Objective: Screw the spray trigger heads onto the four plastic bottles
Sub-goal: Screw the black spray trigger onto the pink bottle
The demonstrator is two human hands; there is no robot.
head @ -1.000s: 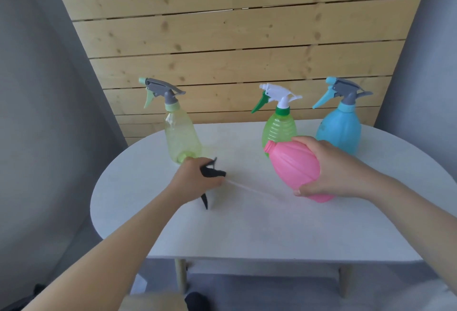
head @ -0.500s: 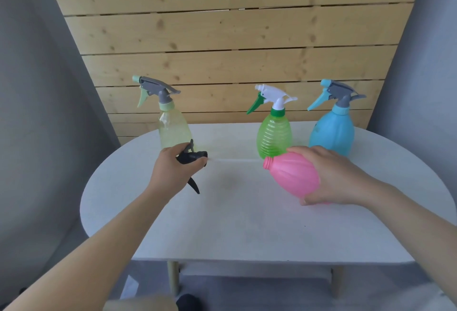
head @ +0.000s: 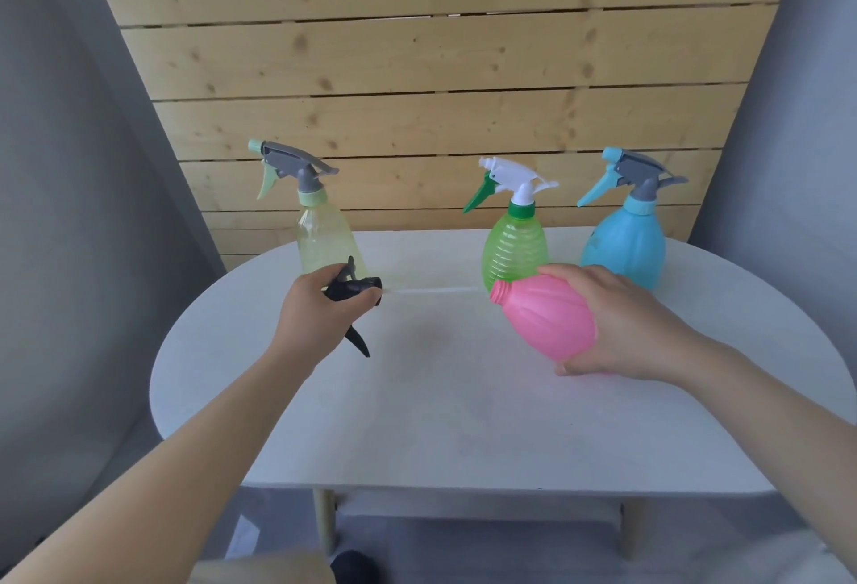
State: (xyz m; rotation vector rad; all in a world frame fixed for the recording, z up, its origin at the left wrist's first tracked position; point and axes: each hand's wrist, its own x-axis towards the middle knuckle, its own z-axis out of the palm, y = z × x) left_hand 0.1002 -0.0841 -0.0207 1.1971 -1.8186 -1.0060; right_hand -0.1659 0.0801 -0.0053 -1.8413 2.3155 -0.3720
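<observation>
My right hand (head: 617,319) grips a pink bottle (head: 545,321) tilted on its side above the table, its bare open neck facing left. My left hand (head: 320,310) holds a black spray trigger head (head: 354,293), whose clear dip tube (head: 431,291) stretches rightward, its tip just short of the pink neck. At the back stand three bottles with trigger heads on them: a pale yellow bottle (head: 320,231), a green bottle (head: 514,245) and a blue bottle (head: 626,240).
The white oval table (head: 440,421) stands against a wooden plank wall (head: 417,73), with grey walls on both sides. Its legs and a lower shelf show below the front edge.
My left hand has lifted the black trigger head off the table and turned its tube level toward the pink bottle. My right hand tipped the pink bottle's neck further left.
</observation>
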